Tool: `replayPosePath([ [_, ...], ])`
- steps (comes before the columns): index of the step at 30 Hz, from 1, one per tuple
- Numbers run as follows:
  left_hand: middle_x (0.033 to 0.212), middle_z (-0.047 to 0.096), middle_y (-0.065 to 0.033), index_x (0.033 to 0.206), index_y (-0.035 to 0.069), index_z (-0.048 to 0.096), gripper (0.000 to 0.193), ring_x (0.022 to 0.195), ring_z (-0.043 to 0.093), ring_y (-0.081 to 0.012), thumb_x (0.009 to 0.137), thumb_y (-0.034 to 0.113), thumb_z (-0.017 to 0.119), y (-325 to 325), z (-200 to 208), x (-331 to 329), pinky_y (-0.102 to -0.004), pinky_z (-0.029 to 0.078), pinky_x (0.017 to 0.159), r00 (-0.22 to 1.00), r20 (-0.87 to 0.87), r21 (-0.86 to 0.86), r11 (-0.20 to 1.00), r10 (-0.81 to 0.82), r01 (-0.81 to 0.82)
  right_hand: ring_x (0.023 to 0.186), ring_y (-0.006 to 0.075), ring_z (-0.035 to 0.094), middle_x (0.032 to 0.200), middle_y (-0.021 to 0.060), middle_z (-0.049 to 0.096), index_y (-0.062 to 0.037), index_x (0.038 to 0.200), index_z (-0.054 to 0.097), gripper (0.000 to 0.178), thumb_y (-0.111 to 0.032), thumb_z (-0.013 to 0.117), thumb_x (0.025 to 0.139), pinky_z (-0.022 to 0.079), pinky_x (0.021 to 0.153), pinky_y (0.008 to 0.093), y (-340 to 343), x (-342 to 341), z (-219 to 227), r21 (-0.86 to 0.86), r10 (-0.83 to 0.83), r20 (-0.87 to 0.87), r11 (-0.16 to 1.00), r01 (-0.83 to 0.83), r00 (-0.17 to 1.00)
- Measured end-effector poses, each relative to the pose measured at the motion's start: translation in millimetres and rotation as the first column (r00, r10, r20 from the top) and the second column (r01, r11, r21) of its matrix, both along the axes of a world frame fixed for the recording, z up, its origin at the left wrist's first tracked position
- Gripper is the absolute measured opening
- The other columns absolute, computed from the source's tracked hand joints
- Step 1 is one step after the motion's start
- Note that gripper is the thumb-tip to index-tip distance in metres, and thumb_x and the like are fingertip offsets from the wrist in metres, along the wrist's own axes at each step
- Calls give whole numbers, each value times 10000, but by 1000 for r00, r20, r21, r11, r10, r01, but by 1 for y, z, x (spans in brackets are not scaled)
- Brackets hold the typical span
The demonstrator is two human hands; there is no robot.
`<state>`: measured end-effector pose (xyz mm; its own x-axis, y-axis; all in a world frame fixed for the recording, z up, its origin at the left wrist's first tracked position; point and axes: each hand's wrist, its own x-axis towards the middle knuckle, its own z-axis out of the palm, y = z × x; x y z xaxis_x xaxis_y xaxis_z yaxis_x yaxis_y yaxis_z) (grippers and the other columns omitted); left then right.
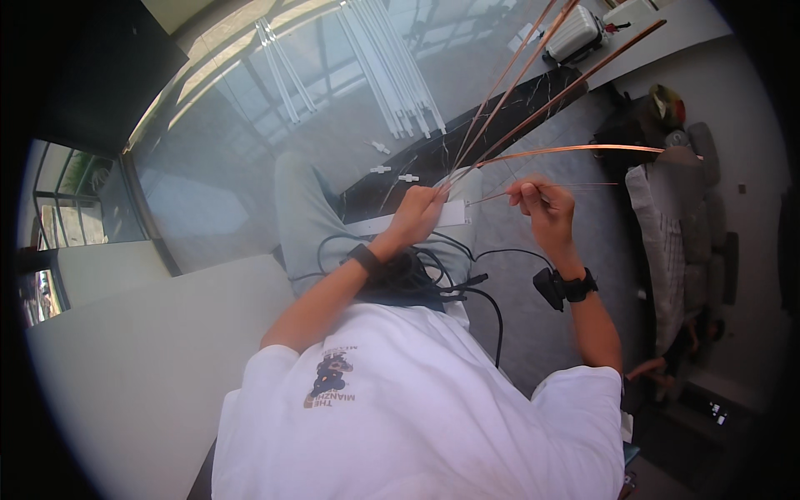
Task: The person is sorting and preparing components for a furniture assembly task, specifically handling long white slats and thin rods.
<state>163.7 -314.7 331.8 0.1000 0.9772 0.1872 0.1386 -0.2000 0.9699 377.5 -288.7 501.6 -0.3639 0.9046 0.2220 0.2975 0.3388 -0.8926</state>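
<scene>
My left hand (415, 215) is closed over my lap, gripping the near ends of several long, thin copper-coloured strips (533, 112). From its fingers they fan out toward the far right, one bending off to the right. A flat white bar (450, 215) lies across my thighs under this hand; whether the fingers also hold it I cannot tell. To the right, my right hand (543, 208) is raised with thumb and fingers pinched on one thin copper-coloured strip (492, 197). One end of it points toward the white bar, the other past my hand to the right.
White connectors (408, 177) lie on a dark marble strip beyond my knees. Long white rails (392, 75) rest on the floor farther off. Black cables (492, 302) loop over my lap. A silver suitcase (577, 35) stands far right, with a sofa (667, 233) at right.
</scene>
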Motion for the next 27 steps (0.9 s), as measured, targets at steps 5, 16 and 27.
replayPosePath([
  [5, 551, 305, -134, 661, -30, 419, 503, 523, 282, -192, 1049, 290, 394, 1, 2, 2, -391, 301, 501, 1000, 27, 24, 1000, -4, 4, 622, 82, 302, 740, 9, 430, -1, 907, 621, 326, -303, 552, 1006, 246, 562, 239, 38, 84, 150, 241, -138, -427, 935, 259, 894],
  [16, 569, 290, -139, 661, -31, 393, 512, 524, 266, -244, 1052, 299, 379, 2, -3, -2, -399, 294, 506, 999, -15, 56, 998, 41, -40, 614, 33, 411, 800, -20, 532, -19, 1228, 609, 381, -296, 626, 967, 319, 516, 181, -6, -4, 14, -63, -31, -119, 998, 24, 992],
  [27, 599, 395, -214, 681, -61, 458, 474, 554, 388, -344, 1024, 264, 418, 0, 4, -8, -443, 326, 532, 999, -18, -11, 1000, 29, -29, 619, 61, 315, 729, -14, 454, -21, 823, 572, 334, -256, 484, 1044, 270, 559, 230, 28, 21, 105, 335, -157, -363, 898, 286, 918],
])
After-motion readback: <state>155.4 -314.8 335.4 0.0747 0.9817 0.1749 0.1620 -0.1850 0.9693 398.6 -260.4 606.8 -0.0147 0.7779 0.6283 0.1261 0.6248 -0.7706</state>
